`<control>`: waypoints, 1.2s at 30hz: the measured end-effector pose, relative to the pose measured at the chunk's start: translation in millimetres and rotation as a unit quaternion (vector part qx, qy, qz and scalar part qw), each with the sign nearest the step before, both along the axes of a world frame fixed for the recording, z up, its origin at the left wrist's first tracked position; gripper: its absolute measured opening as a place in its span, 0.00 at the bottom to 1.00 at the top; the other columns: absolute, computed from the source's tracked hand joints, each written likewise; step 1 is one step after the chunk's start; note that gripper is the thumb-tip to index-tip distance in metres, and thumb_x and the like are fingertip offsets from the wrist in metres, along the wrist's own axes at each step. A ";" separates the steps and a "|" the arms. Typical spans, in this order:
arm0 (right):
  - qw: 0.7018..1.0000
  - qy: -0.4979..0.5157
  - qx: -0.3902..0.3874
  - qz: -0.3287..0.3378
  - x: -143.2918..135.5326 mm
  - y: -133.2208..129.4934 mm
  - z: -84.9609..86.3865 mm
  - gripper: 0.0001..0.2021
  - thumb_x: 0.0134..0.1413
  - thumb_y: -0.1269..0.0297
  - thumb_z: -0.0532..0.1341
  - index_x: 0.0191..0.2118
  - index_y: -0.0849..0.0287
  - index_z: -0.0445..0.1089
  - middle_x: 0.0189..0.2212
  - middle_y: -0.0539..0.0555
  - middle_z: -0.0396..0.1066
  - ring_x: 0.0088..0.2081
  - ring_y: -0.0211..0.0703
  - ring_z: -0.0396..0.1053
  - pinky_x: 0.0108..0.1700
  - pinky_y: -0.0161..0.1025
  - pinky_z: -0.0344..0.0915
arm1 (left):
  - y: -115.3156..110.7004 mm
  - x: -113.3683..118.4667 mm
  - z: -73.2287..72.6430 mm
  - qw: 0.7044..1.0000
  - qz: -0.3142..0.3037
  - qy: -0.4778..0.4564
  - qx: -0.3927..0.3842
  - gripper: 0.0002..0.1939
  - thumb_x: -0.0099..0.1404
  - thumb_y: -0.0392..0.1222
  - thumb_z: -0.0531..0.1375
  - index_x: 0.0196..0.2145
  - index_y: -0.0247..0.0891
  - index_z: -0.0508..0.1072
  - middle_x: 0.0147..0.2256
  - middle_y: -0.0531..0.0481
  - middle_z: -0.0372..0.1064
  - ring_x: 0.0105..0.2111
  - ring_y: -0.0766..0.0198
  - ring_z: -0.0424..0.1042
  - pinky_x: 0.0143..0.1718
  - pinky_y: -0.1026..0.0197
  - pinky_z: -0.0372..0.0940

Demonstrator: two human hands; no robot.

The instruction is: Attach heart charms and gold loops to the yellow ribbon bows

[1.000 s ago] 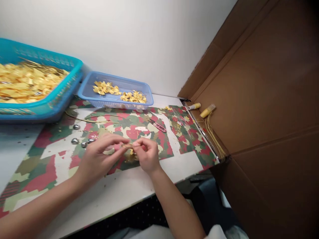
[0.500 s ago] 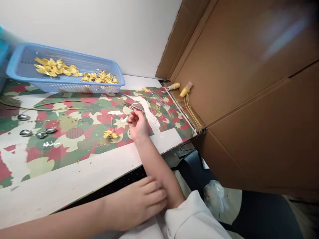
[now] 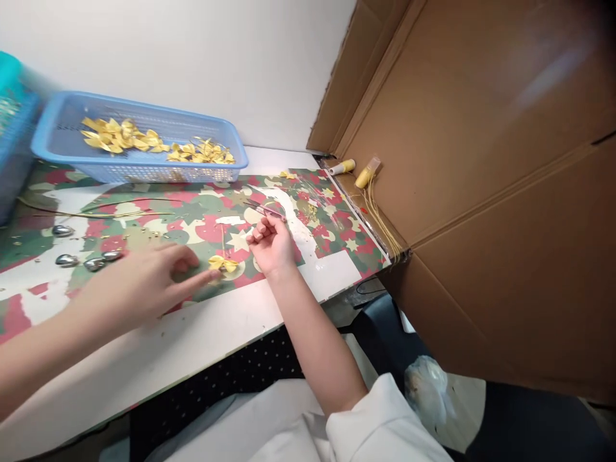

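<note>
My left hand (image 3: 154,279) reaches over the patterned table, its thumb stretched out apart from the curled fingers, holding nothing. The thumb tip is at the edge of a yellow ribbon-like flower (image 3: 224,264) with a thin stem that points away from me. My right hand (image 3: 273,247) rests palm up on the table just right of the flower, with its fingers curled. Slim pinkish tweezers (image 3: 264,209) lie along its thumb and forefinger, tips to the left; the grip is partly hidden. Several shiny silver teardrop-shaped pieces (image 3: 66,260) lie left of my left hand.
A blue basket (image 3: 139,168) with yellow flowers (image 3: 122,135) stands at the back against the wall. Thin gold wires (image 3: 120,214) lie before it. Yellow thread spools (image 3: 368,172) and more wires (image 3: 385,221) sit by the cardboard wall (image 3: 481,160) on the right.
My left hand has moved from over my right forearm, away and leftward, to beside the yellow flower. My right hand stays in place; the view has shifted slightly.
</note>
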State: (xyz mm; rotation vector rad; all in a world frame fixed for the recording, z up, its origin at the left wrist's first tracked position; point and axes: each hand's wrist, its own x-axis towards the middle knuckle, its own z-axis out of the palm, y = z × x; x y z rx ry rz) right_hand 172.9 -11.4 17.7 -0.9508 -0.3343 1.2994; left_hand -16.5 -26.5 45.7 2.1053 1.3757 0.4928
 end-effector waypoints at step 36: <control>0.953 -0.260 0.091 0.127 10.4 9.4 0.8 0.09 0.49 0.62 0.61 0.22 0.56 0.69 0.25 0.49 0.66 0.30 0.38 0.64 0.36 0.37 0.63 | 43.3 29.1 -17.0 0.889 0.060 -0.300 -0.341 0.14 0.60 0.52 0.59 0.28 0.40 0.63 0.20 0.57 0.69 0.15 0.70 0.66 0.16 0.68 0.60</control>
